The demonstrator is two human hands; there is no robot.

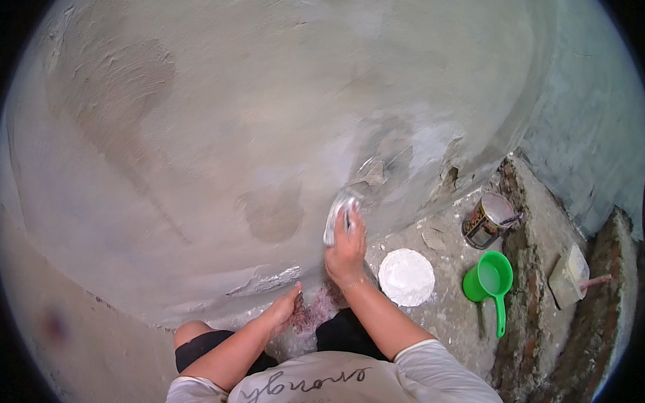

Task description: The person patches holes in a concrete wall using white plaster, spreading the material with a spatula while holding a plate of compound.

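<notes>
My right hand [345,252] grips a plaster scraper [335,217], a flat pale blade smeared with white. It is held at the low part of the grey plastered wall [218,127], just below a rough patch [373,173] of lifted plaster. My fingers cover most of the scraper's back. Lower and to the left, my left hand [285,308] hovers near the wall's foot with nothing visible in it, its fingers partly turned away. Close above it is a ragged chipped strip [266,279]. A round tub of white putty [406,277] stands right of my right forearm.
A green dipper [489,277] with pale liquid stands on the rough floor [467,334]. Behind it is a dark paint can [488,220] with a stick-like handle in it. Rough steps [521,308] rise at the right, bearing a pale plastic container [568,276] with a reddish handle.
</notes>
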